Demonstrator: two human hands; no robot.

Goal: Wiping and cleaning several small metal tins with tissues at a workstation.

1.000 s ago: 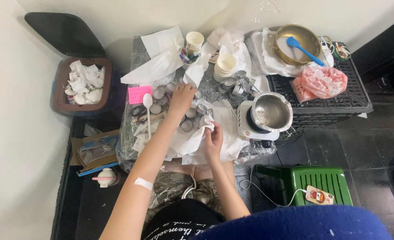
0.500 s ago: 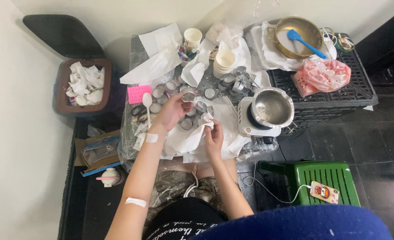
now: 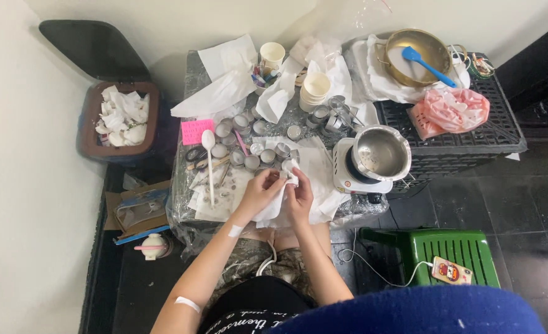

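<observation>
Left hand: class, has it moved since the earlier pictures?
Yes. The left hand has drawn back from the small round metal tins toward the person, meeting the right hand.

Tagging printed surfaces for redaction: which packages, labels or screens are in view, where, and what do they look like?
Phone: on the green stool at lower right, rectangular, red and white cartoon case, white cable attached.
Cardboard box: floor left of the table, flat, brown with a blue edge.
Pink plastic bag: on the black crate at right, crumpled.
Pink card: table's left side, square, dotted.
No lit screen visible.
</observation>
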